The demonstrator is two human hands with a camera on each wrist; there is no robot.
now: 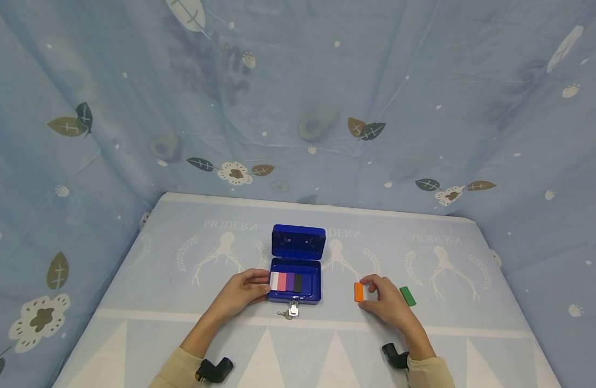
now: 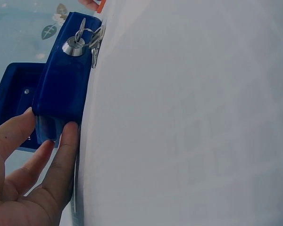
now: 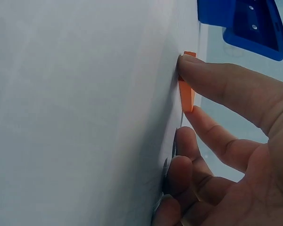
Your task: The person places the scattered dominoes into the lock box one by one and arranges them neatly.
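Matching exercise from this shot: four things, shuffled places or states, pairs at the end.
1. Orange block
2. Green block
3. Blue cash box
4. Keys

A. At the front lock
B. On the table, right of the right hand
C. Lid raised
D. Pinched by the right hand

Pairs: 1-D, 2-B, 3-C, 4-A

Tbl cover (image 1: 307,337): "MODERN" x3, mid one partly hid.

My bare left hand (image 2: 35,193) touches a glossy blue rectangular box (image 2: 63,84) with silver keys (image 2: 96,41) at its round metal lock (image 2: 74,48)
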